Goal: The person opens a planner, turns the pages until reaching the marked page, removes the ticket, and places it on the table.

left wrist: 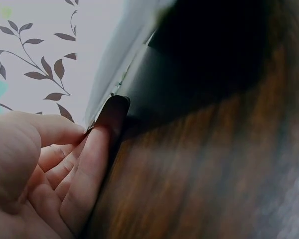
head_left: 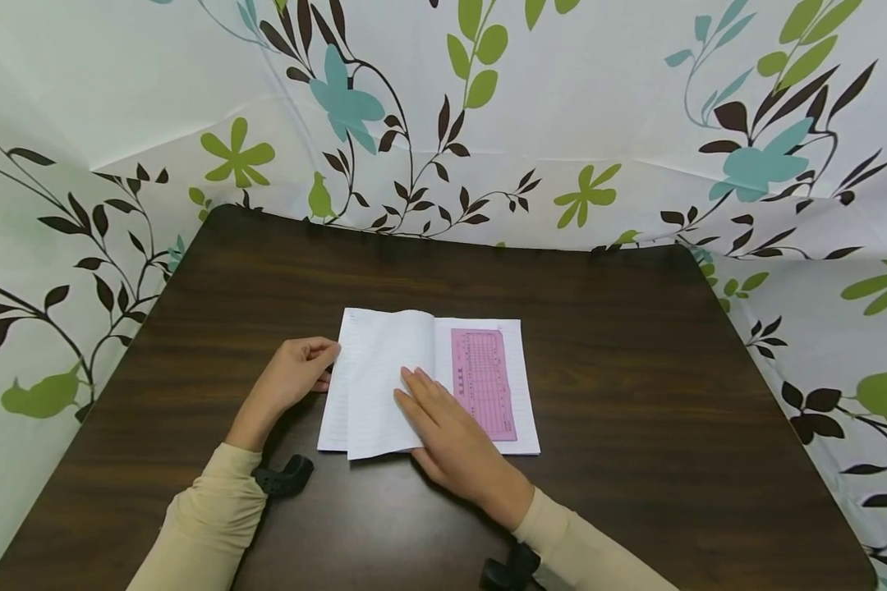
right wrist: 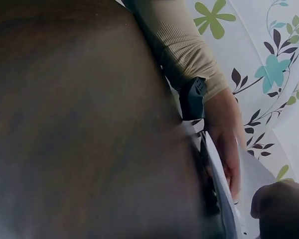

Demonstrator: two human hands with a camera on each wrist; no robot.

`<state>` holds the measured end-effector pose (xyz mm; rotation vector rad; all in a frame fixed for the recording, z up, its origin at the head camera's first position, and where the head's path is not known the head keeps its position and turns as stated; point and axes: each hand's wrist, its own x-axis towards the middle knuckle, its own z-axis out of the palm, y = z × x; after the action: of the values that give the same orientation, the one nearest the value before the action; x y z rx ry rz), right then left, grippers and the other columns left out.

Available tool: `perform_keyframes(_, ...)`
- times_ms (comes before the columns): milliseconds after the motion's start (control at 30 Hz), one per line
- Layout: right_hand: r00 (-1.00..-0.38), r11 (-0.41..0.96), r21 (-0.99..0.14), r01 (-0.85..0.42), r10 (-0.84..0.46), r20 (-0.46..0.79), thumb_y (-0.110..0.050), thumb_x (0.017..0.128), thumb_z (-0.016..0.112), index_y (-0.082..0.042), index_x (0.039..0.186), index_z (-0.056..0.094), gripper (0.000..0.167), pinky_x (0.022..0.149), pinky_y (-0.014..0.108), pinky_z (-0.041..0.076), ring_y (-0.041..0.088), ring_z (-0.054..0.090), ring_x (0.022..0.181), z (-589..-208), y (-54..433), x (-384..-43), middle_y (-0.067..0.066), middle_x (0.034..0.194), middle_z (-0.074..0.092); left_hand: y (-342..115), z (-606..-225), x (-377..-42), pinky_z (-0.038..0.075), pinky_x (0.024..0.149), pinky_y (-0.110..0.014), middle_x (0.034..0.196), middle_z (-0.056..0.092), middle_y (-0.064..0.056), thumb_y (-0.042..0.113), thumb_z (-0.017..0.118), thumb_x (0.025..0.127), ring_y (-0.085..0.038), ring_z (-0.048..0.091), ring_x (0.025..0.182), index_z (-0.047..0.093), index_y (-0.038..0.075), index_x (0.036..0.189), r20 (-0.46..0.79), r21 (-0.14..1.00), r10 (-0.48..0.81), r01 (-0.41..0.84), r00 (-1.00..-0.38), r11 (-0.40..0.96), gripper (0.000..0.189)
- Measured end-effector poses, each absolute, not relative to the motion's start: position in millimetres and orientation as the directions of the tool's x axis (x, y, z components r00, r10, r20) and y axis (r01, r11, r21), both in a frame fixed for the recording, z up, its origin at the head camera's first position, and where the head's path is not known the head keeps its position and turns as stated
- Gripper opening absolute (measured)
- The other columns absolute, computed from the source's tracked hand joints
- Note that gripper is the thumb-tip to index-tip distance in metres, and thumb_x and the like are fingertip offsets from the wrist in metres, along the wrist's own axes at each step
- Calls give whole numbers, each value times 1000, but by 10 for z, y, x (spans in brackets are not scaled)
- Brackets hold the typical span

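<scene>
An open notebook (head_left: 388, 353) with lined white pages lies on the table. My left hand (head_left: 296, 369) pinches its left edge; in the left wrist view the thumb (left wrist: 65, 130) is on the page side and the fingers are against the dark cover (left wrist: 113, 112). My right hand (head_left: 458, 443) rests across the inner part of the left page, its fingers extended and pointing up-left. A slip of pink paper (head_left: 483, 382) printed with a grid lies on the right page. One leaf on the left sits slightly askew, its lower corner past the page below.
The dark wood-grain table (head_left: 658, 394) extends around the notebook on all sides. A white curtain (head_left: 532, 197) with leaves, birds and flowers hangs behind and beside it. Black devices are strapped at the left wrist (head_left: 287, 478) and right wrist (head_left: 510, 568).
</scene>
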<state>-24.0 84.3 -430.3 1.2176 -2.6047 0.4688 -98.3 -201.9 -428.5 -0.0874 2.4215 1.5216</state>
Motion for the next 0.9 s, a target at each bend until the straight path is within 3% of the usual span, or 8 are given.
perform_keyframes(233,-645,625,-162,-764,-728,234,-26,96,73,-5,158,41,72,127,42,34,27,33,158,-4362,765,-244,13,169,35,-2020,-4265,-958,61,68,-23,116,70,-24,33,47,111,-10,69,74,63,-5,137,-257,868,88,-189,-962,460,49)
perform_keyframes(533,-686,668,-180,-722,-725,59,-57,105,52,-13,163,35,74,132,39,21,23,20,162,-4409,634,-263,8,173,26,-2012,-4276,-989,62,68,-24,99,73,-16,42,58,107,-12,69,74,67,-3,132,-250,882,95,-187,-963,433,52)
perform_keyframes(733,-687,677,-149,-721,-726,27,-62,106,45,-16,164,33,75,132,40,21,22,19,163,-4441,607,-258,7,174,24,-1976,-4282,-994,61,66,-23,108,77,-20,35,67,103,-11,70,74,69,-3,130,-249,863,92,-178,-964,474,46)
perform_keyframes(900,-679,669,-144,-729,-733,31,-60,107,43,-16,164,32,73,132,40,21,22,19,163,-4429,613,-261,7,174,25,-1981,-4281,-981,59,64,-21,104,77,-18,28,68,103,-9,67,72,70,-3,127,-244,852,82,-173,-966,495,40)
